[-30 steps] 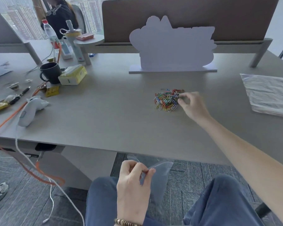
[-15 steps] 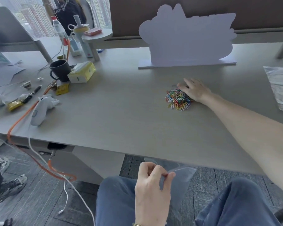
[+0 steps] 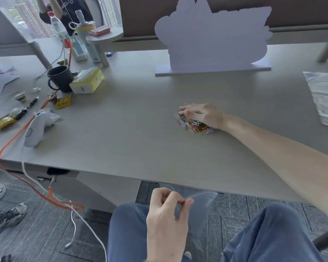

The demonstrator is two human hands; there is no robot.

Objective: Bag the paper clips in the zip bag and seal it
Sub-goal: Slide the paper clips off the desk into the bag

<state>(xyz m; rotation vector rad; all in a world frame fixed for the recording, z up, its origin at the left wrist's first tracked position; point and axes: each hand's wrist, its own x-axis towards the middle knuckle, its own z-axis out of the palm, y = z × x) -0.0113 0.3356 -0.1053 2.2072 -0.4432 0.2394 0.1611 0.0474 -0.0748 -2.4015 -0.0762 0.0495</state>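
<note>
A heap of coloured paper clips [image 3: 192, 126] lies on the grey desk [image 3: 133, 129], right of its middle. My right hand [image 3: 201, 113] lies cupped over the far side of the heap, fingers curled around the clips and touching them. Below the desk's front edge, over my lap, my left hand [image 3: 166, 218] pinches the rim of a clear zip bag [image 3: 199, 203] between thumb and fingers. The bag hangs down to the right of the hand, and its mouth is hard to make out.
A white cut-out board [image 3: 212, 38] stands at the back of the desk. A stack of clear bags [image 3: 324, 95] lies at the right edge. At the left are a black mug [image 3: 60, 78], a tissue pack [image 3: 87, 83], a white handheld device [image 3: 37, 127] and an orange cable [image 3: 17, 137].
My right hand went from beside the heap to over it, closing around the clips and drawing them slightly toward me. The left hand kept its pinch on the bag.
</note>
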